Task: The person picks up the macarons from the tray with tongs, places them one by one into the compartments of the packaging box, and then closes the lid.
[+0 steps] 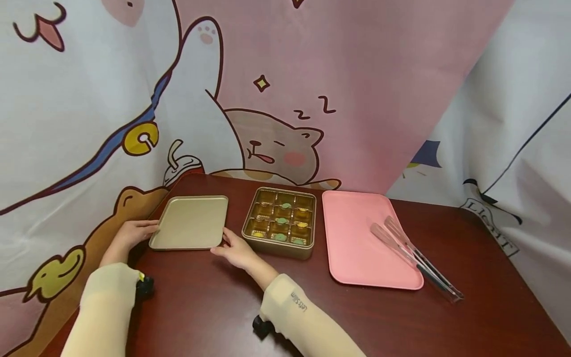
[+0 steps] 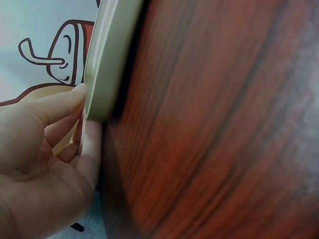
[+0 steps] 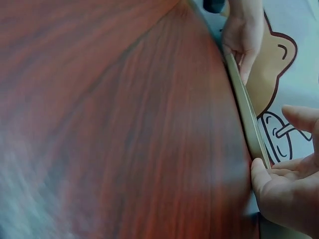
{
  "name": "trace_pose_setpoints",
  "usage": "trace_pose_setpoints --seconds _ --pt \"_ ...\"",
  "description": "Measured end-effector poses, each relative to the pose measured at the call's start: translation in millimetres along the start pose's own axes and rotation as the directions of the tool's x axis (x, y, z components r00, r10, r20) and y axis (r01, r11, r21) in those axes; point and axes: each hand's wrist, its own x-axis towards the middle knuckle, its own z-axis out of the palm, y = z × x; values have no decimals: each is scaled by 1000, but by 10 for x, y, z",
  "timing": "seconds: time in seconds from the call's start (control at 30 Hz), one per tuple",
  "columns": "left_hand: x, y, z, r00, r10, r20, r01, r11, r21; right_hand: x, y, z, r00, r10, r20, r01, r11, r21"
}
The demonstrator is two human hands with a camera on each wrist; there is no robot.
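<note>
A flat gold lid (image 1: 189, 222) lies on the dark wooden table (image 1: 200, 307), left of an open gold box (image 1: 277, 249). The box has small compartments holding green and yellow sweets (image 1: 280, 237). My left hand (image 1: 134, 233) is at the lid's left front corner. In the left wrist view its thumb and forefinger (image 2: 92, 142) pinch the edge of the lid (image 2: 107, 55). My right hand (image 1: 236, 250) is at the right front corner. There its thumb (image 3: 259, 169) touches the rim of the lid (image 3: 246, 112), with a finger held straight above.
A pink tray (image 1: 357, 238) lies right of the box, with clear plastic tongs (image 1: 410, 253) resting across its right edge. A cartoon-printed curtain hangs close behind and beside the table. The table's left edge runs just under my left hand.
</note>
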Motion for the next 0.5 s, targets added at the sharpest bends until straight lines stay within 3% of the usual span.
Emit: trace_pose_setpoints --seconds 0.23,0.33,0.43,0.5 --pt "-34 43 13 1000 -18 -10 18 998 -63 0 -32 -35 1000 4 3 -4 1000 -7" --pt "-59 57 30 999 -32 10 33 991 -133 -16 -54 -55 1000 15 -15 -15 1000 0" --pt "-102 79 49 999 -39 36 45 980 -195 -55 -56 -79 999 30 -24 -29 999 35" --pt "-147 114 47 999 -20 31 25 982 -188 -96 -67 -96 999 30 -27 -29 998 58"
